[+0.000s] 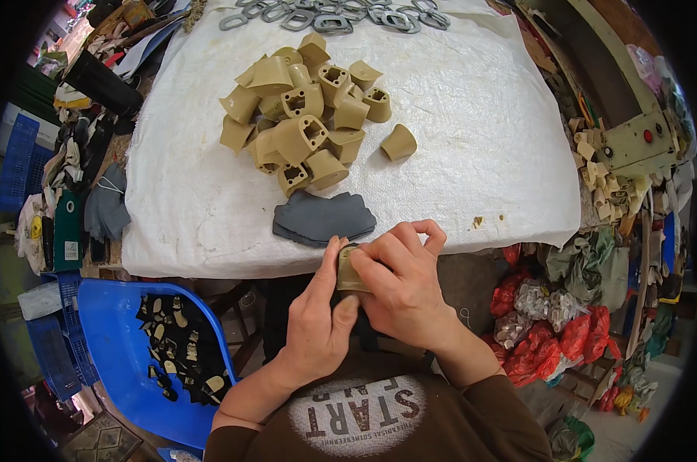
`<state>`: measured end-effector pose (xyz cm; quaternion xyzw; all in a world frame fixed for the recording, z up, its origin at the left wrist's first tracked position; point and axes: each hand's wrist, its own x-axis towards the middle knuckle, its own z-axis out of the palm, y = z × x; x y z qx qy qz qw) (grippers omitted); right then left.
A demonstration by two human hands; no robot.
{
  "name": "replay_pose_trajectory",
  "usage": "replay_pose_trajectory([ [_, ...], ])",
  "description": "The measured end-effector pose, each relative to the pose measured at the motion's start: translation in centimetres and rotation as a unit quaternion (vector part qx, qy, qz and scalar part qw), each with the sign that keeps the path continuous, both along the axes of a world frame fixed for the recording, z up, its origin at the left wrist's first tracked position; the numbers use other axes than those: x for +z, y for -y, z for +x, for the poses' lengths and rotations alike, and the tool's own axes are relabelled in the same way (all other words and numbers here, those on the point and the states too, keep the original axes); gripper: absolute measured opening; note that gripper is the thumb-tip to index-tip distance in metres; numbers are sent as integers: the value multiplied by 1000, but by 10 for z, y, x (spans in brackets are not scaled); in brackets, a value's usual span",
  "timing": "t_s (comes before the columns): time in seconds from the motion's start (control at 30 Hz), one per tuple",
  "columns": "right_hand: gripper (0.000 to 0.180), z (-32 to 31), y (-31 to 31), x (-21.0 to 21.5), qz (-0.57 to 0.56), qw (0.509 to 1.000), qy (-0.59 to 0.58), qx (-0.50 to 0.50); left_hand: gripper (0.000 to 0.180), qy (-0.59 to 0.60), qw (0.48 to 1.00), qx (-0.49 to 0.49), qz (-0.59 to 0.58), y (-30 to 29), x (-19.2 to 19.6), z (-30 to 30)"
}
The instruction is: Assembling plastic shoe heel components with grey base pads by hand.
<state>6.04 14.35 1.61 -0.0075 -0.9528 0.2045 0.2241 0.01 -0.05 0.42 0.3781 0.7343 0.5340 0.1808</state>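
Observation:
A tan plastic shoe heel (349, 271) is held upright between my two hands at the table's near edge. My left hand (315, 314) grips its left side, thumb at the bottom and fingers along the side. From the right, my right hand (401, 282) presses curled fingers against the same heel, hiding part of it. Just beyond my fingertips lies a small stack of dark grey cut pieces (324, 219) with a curved outline. Farther back is a heap of tan heels (301, 115), some showing holes in their ends. One single heel (398, 143) lies right of the heap.
White woven sheeting (471, 154) covers the table. Several grey oval rings (333, 23) lie at its far edge. At lower left is a blue plastic tub (117, 339) with dark material and small pieces. Red plastic bags (537, 356) and a machine (639, 144) are at right.

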Motion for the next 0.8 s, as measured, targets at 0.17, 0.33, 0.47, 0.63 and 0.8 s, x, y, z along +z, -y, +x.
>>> replay_pose_trajectory([
  [0.17, 45, 0, -12, -14, -146, 986, -64, 44, 66, 257, 962, -50, 74, 8, -6, -6],
  [0.33, 56, 3, -15, -12, -154, 982, -72, 85, 58, 512, 840, -158, 83, 15, -27, -22],
  [0.47, 49, 2, -10, -9, -186, 973, -36, 135, 40, 580, 793, -158, 96, 6, -17, -19],
  [0.63, 51, 2, -11, -11, -177, 970, -15, 164, 39, 540, 821, -163, 91, 3, -24, -18],
  [0.8, 49, 0, -18, -16, -196, 971, -31, 137, 40, 500, 855, -67, 121, -1, -21, -9],
])
